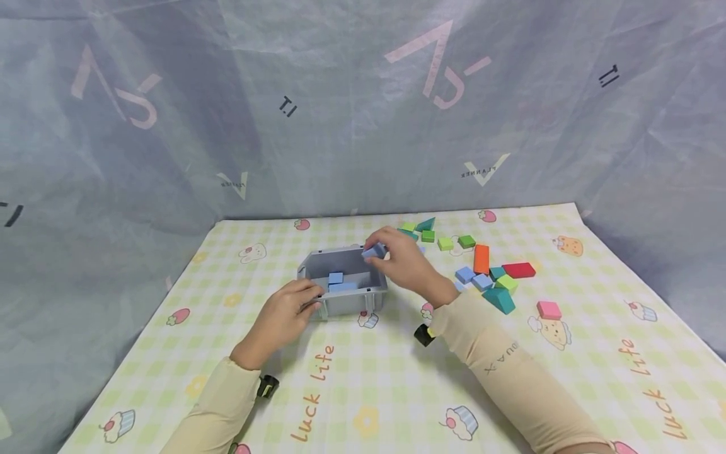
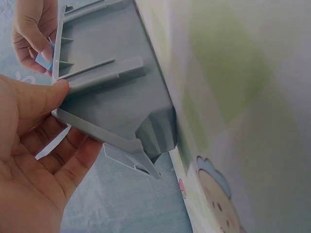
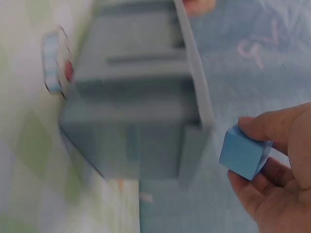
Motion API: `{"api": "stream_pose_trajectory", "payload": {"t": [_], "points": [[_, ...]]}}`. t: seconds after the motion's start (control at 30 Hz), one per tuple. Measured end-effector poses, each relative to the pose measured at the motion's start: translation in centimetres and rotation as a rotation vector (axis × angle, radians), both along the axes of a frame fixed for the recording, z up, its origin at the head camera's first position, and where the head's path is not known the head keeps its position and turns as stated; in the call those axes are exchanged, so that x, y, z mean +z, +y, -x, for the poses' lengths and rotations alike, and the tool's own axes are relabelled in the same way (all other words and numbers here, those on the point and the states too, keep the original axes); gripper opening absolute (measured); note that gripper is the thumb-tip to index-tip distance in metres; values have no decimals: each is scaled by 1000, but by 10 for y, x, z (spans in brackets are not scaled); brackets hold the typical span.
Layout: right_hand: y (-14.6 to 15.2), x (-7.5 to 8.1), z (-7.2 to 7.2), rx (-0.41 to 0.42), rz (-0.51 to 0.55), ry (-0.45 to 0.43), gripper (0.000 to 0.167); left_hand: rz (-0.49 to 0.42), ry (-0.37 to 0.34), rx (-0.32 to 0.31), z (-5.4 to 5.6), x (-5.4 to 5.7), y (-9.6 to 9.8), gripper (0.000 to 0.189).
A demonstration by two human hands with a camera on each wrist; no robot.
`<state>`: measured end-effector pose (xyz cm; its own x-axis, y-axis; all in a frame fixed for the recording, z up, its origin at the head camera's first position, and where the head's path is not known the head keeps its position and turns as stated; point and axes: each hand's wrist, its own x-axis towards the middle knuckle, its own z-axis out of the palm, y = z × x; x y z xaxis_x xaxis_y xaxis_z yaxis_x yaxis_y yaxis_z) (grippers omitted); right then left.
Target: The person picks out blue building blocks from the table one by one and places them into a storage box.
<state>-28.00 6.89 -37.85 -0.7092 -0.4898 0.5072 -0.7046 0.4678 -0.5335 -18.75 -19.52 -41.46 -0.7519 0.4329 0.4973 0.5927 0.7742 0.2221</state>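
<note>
Blue block [image 1: 370, 253]: tilted | gray bin [image 1: 347, 306]: long axis left-right | right hand [image 1: 409, 263] pinches block, left hand [image 1: 283, 318] grips bin

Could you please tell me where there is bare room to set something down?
Bare cloth lies left of the grey bin, and nearer, between the two sleeves. It is crowded beyond and right of the right hand, where coloured blocks lie scattered.

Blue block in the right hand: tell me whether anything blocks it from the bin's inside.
Nothing visible does. The right hand holds the block higher than the rim of the bin, which is open on top. The left hand grips the near left corner, out of the way.
</note>
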Motion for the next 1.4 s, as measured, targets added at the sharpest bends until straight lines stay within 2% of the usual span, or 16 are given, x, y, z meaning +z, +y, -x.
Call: {"api": "stream_pose_trajectory", "payload": {"t": [0.33, 0.5, 0.77, 1.4], "points": [[-27, -11, -19, 157, -151, 23, 12, 4, 6, 2, 1, 0, 0, 23], [-34, -16, -23, 217, -181, 26, 7, 6, 8, -4, 1, 1, -1, 25], [-35, -20, -22, 219, -190, 2, 6, 2, 14, -10, 3, 0, -1, 24], [-33, -19, -21, 266, -195, -56, 11, -2, 7, -2, 2, 0, 0, 22]]}}
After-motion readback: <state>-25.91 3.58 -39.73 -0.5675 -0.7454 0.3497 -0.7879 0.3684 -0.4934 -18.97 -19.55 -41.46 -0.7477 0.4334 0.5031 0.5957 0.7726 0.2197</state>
